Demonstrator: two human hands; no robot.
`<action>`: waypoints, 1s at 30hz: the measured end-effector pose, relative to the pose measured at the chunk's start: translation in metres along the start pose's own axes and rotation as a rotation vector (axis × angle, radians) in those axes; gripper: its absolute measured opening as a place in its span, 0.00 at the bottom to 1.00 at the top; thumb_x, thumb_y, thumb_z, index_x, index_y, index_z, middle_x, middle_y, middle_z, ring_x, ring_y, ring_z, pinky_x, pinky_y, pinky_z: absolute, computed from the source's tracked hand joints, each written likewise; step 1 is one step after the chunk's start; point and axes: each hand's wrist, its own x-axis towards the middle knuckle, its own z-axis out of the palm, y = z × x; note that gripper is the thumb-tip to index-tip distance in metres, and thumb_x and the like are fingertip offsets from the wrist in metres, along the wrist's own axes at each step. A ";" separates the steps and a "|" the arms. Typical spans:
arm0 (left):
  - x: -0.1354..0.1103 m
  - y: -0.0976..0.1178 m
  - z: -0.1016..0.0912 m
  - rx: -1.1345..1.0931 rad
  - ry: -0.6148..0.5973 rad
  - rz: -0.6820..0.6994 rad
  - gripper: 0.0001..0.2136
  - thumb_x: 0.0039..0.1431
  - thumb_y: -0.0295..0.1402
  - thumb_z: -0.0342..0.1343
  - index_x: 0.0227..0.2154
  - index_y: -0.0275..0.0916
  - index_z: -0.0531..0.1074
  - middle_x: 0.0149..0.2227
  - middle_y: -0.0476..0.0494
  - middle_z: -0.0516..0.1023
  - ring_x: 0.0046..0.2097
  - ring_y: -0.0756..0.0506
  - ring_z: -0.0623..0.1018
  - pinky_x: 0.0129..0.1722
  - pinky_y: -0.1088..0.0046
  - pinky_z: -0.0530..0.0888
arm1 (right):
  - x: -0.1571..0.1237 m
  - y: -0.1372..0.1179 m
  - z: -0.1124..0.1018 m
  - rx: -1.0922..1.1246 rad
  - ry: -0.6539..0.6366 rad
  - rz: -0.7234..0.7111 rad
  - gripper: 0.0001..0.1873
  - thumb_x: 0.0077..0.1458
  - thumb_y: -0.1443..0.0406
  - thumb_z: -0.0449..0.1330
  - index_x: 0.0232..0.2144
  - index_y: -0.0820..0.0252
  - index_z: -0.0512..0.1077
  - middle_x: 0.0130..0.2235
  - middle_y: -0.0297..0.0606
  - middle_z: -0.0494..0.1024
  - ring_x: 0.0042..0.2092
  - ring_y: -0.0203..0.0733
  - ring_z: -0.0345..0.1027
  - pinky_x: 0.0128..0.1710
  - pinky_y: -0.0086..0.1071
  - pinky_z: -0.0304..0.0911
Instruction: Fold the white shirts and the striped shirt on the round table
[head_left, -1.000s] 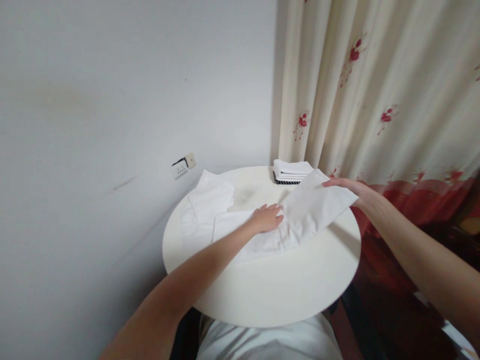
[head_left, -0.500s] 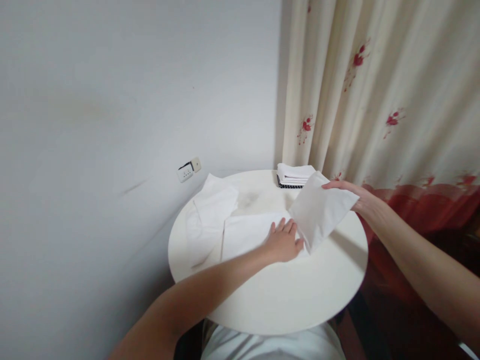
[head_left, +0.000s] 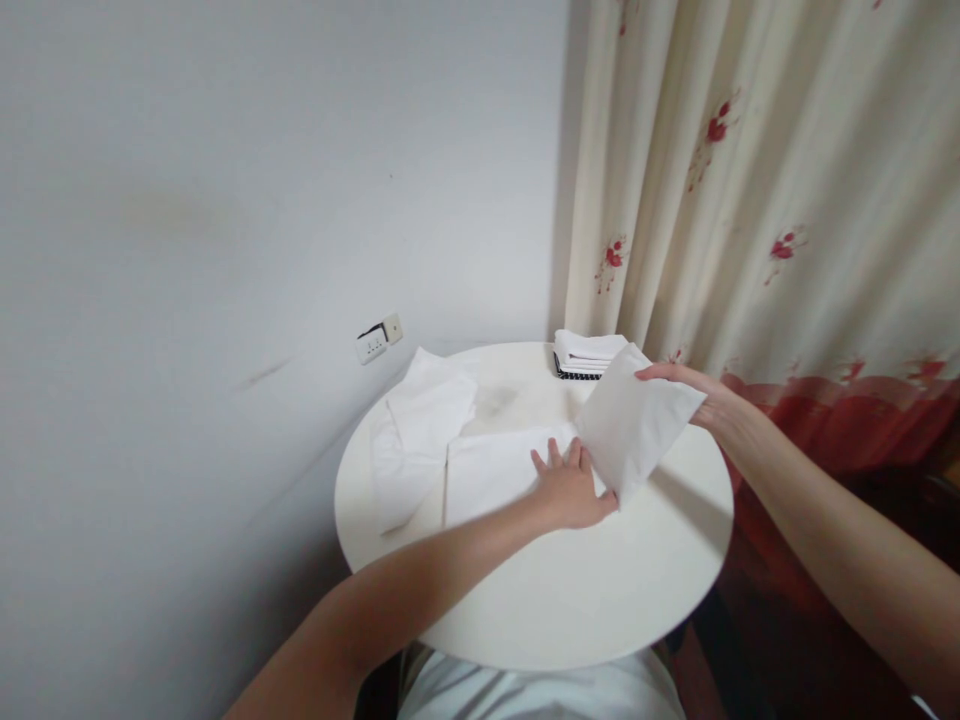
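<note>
Two bare hands work one white cloth [head_left: 487, 470] spread across the round table [head_left: 570, 600]. The left hand [head_left: 571, 492] lies flat and unclenched on the cloth's near middle, fingers spread, pressing right where the fold begins. The right hand [head_left: 705, 402] grasps the cloth's right flap by its far edge, fingers over the top, and holds it lifted off the table, slanting up from the left hand. Just behind the flap, a folded stack of cloths [head_left: 589, 350] sits at the table's far rim, beside the curtain [head_left: 750, 200].

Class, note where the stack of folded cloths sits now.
In the head view, the stack of folded cloths sits at the round table's far right edge by the curtain, just beyond the right hand.
</note>
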 end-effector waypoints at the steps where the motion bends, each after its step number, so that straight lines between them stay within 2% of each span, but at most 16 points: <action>1: -0.003 -0.001 0.000 0.008 -0.004 0.015 0.50 0.56 0.67 0.37 0.72 0.34 0.44 0.74 0.35 0.35 0.71 0.17 0.35 0.62 0.26 0.39 | 0.000 0.000 0.001 0.006 -0.001 0.002 0.14 0.55 0.67 0.59 0.44 0.62 0.76 0.37 0.48 0.84 0.39 0.49 0.80 0.43 0.36 0.76; 4: -0.017 -0.005 0.000 0.021 -0.031 0.125 0.48 0.59 0.65 0.39 0.72 0.35 0.42 0.74 0.34 0.37 0.72 0.23 0.36 0.65 0.31 0.42 | 0.002 -0.003 0.003 0.032 -0.020 0.010 0.14 0.55 0.68 0.59 0.43 0.64 0.76 0.36 0.47 0.84 0.37 0.48 0.80 0.40 0.34 0.76; 9: -0.053 -0.019 -0.003 0.034 -0.025 0.454 0.39 0.68 0.52 0.41 0.73 0.36 0.38 0.74 0.36 0.39 0.74 0.35 0.41 0.70 0.46 0.44 | 0.005 -0.005 0.008 0.050 -0.056 0.007 0.15 0.54 0.68 0.59 0.45 0.66 0.75 0.38 0.49 0.84 0.37 0.48 0.79 0.41 0.35 0.75; 11: -0.062 -0.029 -0.009 -0.014 -0.076 0.543 0.38 0.68 0.51 0.45 0.72 0.36 0.41 0.74 0.37 0.41 0.74 0.36 0.43 0.70 0.50 0.45 | 0.004 -0.007 0.011 0.036 -0.059 -0.007 0.15 0.54 0.68 0.60 0.45 0.66 0.75 0.37 0.48 0.84 0.37 0.48 0.79 0.42 0.36 0.75; 13: -0.063 -0.041 -0.017 -0.132 -0.113 0.567 0.36 0.67 0.49 0.47 0.71 0.36 0.48 0.73 0.37 0.47 0.73 0.37 0.49 0.70 0.54 0.48 | 0.002 -0.009 0.015 0.016 -0.051 -0.029 0.14 0.52 0.68 0.61 0.43 0.65 0.75 0.36 0.47 0.83 0.37 0.48 0.78 0.42 0.36 0.74; 15: -0.057 -0.053 -0.025 -0.324 -0.085 0.487 0.31 0.67 0.47 0.49 0.68 0.36 0.58 0.70 0.35 0.57 0.70 0.37 0.58 0.69 0.57 0.55 | -0.002 -0.015 0.023 -0.007 -0.011 -0.049 0.12 0.51 0.68 0.62 0.39 0.64 0.75 0.34 0.47 0.83 0.36 0.47 0.77 0.39 0.35 0.74; 18: -0.045 -0.072 -0.035 -0.673 0.052 0.258 0.25 0.65 0.45 0.52 0.59 0.35 0.69 0.63 0.32 0.69 0.63 0.36 0.70 0.63 0.58 0.64 | -0.008 -0.027 0.043 -0.062 0.093 -0.097 0.09 0.48 0.69 0.63 0.35 0.64 0.75 0.31 0.45 0.81 0.31 0.44 0.75 0.32 0.32 0.71; 20: -0.041 -0.085 -0.040 -0.885 0.141 0.112 0.23 0.62 0.45 0.55 0.54 0.35 0.72 0.58 0.30 0.75 0.58 0.36 0.75 0.59 0.57 0.69 | -0.010 -0.036 0.064 -0.136 0.120 -0.144 0.09 0.46 0.70 0.63 0.34 0.64 0.75 0.29 0.42 0.79 0.28 0.42 0.73 0.28 0.30 0.68; 23: -0.048 -0.103 -0.049 -1.138 0.248 -0.016 0.22 0.60 0.47 0.58 0.51 0.37 0.73 0.53 0.32 0.78 0.51 0.38 0.79 0.52 0.59 0.72 | -0.005 -0.042 0.102 -0.291 0.048 -0.222 0.10 0.44 0.71 0.62 0.33 0.66 0.75 0.27 0.38 0.77 0.27 0.39 0.71 0.25 0.27 0.64; 27: -0.066 -0.122 -0.058 -1.414 0.355 -0.078 0.21 0.63 0.49 0.55 0.49 0.37 0.73 0.51 0.34 0.78 0.46 0.41 0.80 0.47 0.63 0.74 | 0.010 -0.027 0.160 -0.615 0.001 -0.310 0.11 0.46 0.71 0.61 0.35 0.68 0.76 0.28 0.39 0.78 0.28 0.39 0.72 0.24 0.25 0.59; 30: -0.075 -0.132 -0.056 -1.572 0.350 -0.162 0.21 0.67 0.50 0.50 0.47 0.36 0.74 0.48 0.35 0.79 0.42 0.43 0.81 0.43 0.65 0.76 | 0.020 0.002 0.202 -0.924 -0.047 -0.319 0.11 0.48 0.71 0.61 0.36 0.70 0.77 0.34 0.48 0.82 0.36 0.45 0.76 0.28 0.26 0.62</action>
